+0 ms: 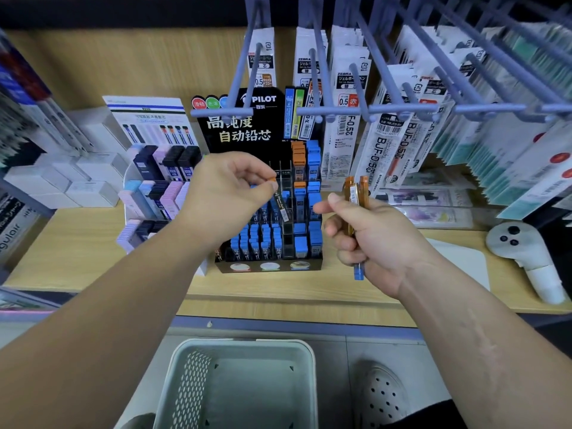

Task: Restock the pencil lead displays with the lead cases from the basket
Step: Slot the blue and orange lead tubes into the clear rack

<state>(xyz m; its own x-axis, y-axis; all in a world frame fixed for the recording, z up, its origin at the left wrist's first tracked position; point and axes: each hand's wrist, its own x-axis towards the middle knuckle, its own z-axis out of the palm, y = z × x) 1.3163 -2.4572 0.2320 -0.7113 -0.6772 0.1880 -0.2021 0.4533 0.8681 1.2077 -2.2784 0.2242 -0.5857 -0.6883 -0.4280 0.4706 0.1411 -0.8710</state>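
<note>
Lead cases (356, 190) with amber bodies stand bunched in the person's right hand (371, 239), whose fingers are curled round them just right of the black display (269, 266) on the wooden shelf (93, 243). One blue-ended case (359, 272) pokes out below that fist. The left hand (230, 187) pinches a single orange-capped case (272, 179) between thumb and fingertips, holding it tilted above the middle rows of the display. Those rows hold mostly blue-capped cases. The orange-capped ones sit in a back column towards the right, next to several empty slots. On the floor below, the pale basket (244, 343) shows no cases that I can see.

From where I stand, the likeliest slip is a mix-up. The pinched case hangs over the blue rows, so it could be dropped into the wrong slot. It is also tilted, and the slots look narrow, so it may catch on a divider or knock a neighbouring case askew. The bundle in the right hand looks loosely gathered. The blue-ended case hanging out underneath could slide free and fall to the shelf, the floor or the basket. Metal hooks (322, 111) carrying refill packs (380, 144) jut out just above the display, and a hand that rises could bump them.
</note>
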